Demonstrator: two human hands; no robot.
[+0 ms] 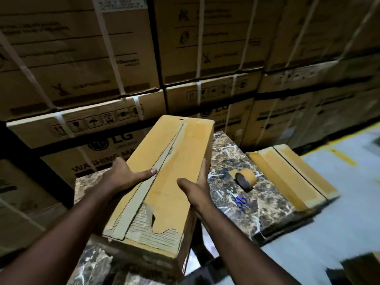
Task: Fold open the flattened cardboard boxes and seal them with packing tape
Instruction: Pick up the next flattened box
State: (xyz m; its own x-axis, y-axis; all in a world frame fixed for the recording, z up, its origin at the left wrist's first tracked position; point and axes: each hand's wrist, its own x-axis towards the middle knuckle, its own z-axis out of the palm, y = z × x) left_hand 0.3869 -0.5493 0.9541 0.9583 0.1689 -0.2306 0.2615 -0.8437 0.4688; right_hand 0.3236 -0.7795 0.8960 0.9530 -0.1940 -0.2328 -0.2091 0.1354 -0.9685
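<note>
A long brown cardboard box (pixel 176 173) stands assembled in the middle, its top seam taped and partly torn near me. My left hand (pixel 123 175) clasps its left edge, thumb lying flat across the top. My right hand (pixel 197 186) clasps the right edge, fingers straight along the side and thumb on top. A roll of brown packing tape (pixel 245 178) lies on the marble table (pixel 271 202) to the right. Blue-handled scissors (pixel 239 200) lie just in front of the roll.
A second taped box (pixel 292 175) sits on the table's right end. Large strapped washing-machine cartons (pixel 102 79) form a wall behind and to the left. Pale floor (pixel 349 212) with a yellow line lies to the right.
</note>
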